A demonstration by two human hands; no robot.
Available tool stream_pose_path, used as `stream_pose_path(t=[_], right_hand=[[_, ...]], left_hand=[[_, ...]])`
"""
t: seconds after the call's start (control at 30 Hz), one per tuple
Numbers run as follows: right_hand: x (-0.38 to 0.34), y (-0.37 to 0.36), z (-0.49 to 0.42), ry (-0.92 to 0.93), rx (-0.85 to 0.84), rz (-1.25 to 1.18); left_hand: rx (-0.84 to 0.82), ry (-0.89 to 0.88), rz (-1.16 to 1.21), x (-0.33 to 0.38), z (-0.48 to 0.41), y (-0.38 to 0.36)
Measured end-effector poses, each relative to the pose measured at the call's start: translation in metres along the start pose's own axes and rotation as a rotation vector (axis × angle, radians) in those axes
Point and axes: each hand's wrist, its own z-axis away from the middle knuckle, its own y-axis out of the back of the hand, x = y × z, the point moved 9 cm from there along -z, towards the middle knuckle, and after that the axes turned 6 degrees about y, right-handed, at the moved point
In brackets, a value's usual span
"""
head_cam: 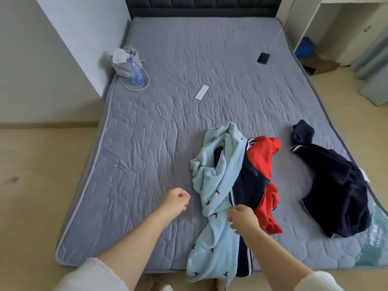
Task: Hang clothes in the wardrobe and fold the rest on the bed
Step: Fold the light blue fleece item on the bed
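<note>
A heap of clothes lies at the near edge of the grey quilted bed (159, 127): a light blue fleece garment (218, 185) draped over the edge, a navy piece with white stripes (249, 181) under it, and a red garment (264, 164) on the right. A separate navy garment (336, 185) lies further right. My right hand (243, 217) hovers over the blue fleece and the navy stripe, fingers loosely spread, holding nothing. My left hand (176, 200) hangs above bare mattress left of the heap, fingers loosely curled and empty.
A grey hat with a water bottle (135, 70) and tissue sits at the bed's far left. A white remote (201, 92) lies mid-bed. A black phone (263, 58) on a cable lies at the far right. A dark headboard (201, 6) stands behind.
</note>
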Motion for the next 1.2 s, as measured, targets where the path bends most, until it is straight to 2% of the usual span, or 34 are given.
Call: stream_pose_path(t=[0.13, 0.37, 0.53, 0.57, 0.7, 0.83, 1.03, 1.13, 1.2], right_hand=[[0.014, -0.002, -0.027, -0.023, -0.078, 0.004], [0.042, -0.025, -0.085, -0.044, -0.102, 0.05], [0.081, -0.052, -0.132, -0.115, -0.123, 0.023], [0.088, -0.056, -0.141, -0.143, -0.125, 0.009], [0.108, -0.063, -0.17, -0.216, -0.112, -0.032], [0.114, -0.053, -0.195, -0.25, -0.035, -0.07], [0.104, -0.048, -0.203, -0.389, 0.029, -0.437], [0.087, -0.045, -0.208, -0.351, 0.048, -0.481], [0.074, -0.053, -0.205, -0.384, -0.027, -0.598]], left_hand=[[0.003, 0.045, -0.053, -0.003, -0.017, -0.026], [-0.029, 0.09, -0.163, -0.027, -0.087, -0.08], [0.063, 0.032, -0.313, -0.026, -0.147, -0.105], [0.068, 0.014, -0.295, -0.025, -0.16, -0.108], [-0.004, 0.077, 0.169, -0.015, -0.203, -0.119], [-0.042, 0.048, 0.146, 0.002, -0.237, -0.142], [-0.122, 0.239, 0.34, -0.021, -0.253, -0.144], [-0.219, 0.188, 0.455, -0.011, -0.235, -0.136], [-0.292, 0.109, 0.453, -0.005, -0.213, -0.135]])
